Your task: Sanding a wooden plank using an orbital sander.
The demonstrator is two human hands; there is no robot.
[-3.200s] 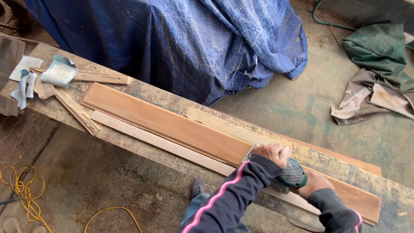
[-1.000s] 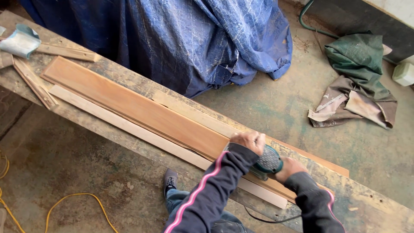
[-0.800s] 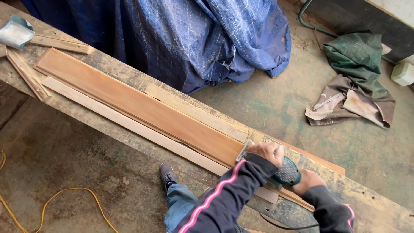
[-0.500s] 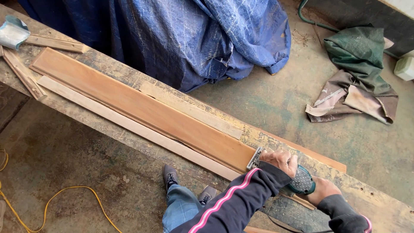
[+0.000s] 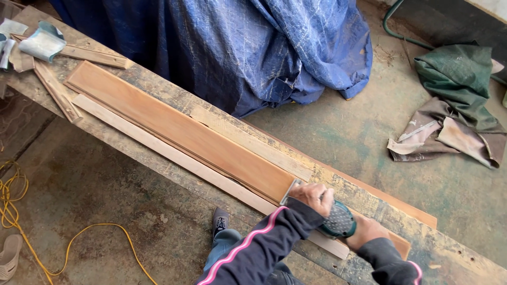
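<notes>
A blue tarpaulin draped a bulky shape behind the long, worn bench. Along the bench lay a reddish-brown plank, with a pale strip just beside its near edge. Crumpled green and brown cloths lay on the floor, well apart. A teal sander sat on the plank near its right end. The left hand pressed closed over the sander's front; the right hand had its grip wrapped round the rear.
</notes>
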